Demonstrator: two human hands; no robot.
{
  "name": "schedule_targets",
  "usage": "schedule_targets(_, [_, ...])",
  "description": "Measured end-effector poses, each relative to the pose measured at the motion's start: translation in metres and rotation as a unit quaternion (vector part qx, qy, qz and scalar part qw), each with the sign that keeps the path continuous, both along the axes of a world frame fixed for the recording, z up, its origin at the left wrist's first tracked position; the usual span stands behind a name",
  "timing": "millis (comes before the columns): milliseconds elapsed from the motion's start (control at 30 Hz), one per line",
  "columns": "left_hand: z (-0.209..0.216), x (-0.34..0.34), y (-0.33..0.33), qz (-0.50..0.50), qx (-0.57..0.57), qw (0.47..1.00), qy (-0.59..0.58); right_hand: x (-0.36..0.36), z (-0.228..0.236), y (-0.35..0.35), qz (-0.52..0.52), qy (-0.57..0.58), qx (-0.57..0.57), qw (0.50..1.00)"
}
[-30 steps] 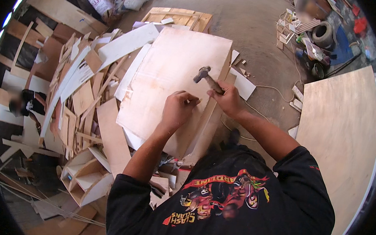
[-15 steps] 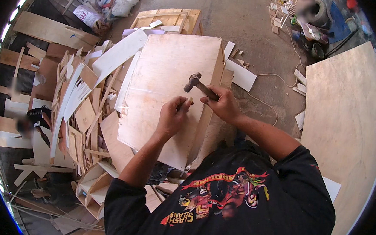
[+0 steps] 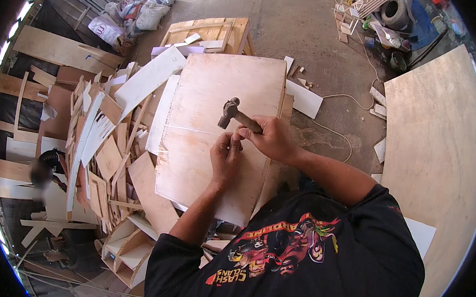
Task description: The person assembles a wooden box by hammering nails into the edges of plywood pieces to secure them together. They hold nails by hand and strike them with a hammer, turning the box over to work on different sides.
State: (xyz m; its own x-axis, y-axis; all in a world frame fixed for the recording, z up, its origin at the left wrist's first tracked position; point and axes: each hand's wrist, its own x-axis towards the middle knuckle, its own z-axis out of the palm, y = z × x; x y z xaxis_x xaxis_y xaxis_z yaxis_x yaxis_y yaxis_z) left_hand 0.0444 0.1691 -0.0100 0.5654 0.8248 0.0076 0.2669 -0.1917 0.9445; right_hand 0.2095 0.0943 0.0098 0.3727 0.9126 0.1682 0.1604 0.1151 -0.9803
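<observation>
My right hand [image 3: 274,140] grips a ball-peen hammer [image 3: 247,121] by its wooden handle, the dark metal head pointing left above a pale plywood box [image 3: 197,94]. Just below the hammer, my left hand [image 3: 226,157] is pinched closed over the same panel. Whatever sits between its fingertips is too small to make out. The thumb side of my right hand is close against the left fingertips. A thin pale line crosses the panel near both hands.
Offcuts and wood strips [image 3: 116,141] lie heaped to the left, where another person [image 3: 52,161] bends low. Beyond the box stands a wooden crate [image 3: 238,33]. A large plywood sheet [image 3: 429,133] leans at right, and a cord [image 3: 339,134] trails over the floor.
My right hand has brought the hammer left and a little lower, closer to my left hand. The left hand has shifted slightly right and down. The view has moved a little.
</observation>
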Motion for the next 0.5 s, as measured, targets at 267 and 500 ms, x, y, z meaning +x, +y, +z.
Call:
schedule_targets(267, [0.004,0.0,-0.002,0.026,-0.089,0.988,-0.127,-0.002,0.011,0.018,0.017,-0.062,-0.044,0.997])
schedule_targets(500, [0.014,-0.007,0.004,0.053,-0.173,0.954,-0.238,-0.005,0.026,0.027,-0.003,-0.167,-0.051,0.985])
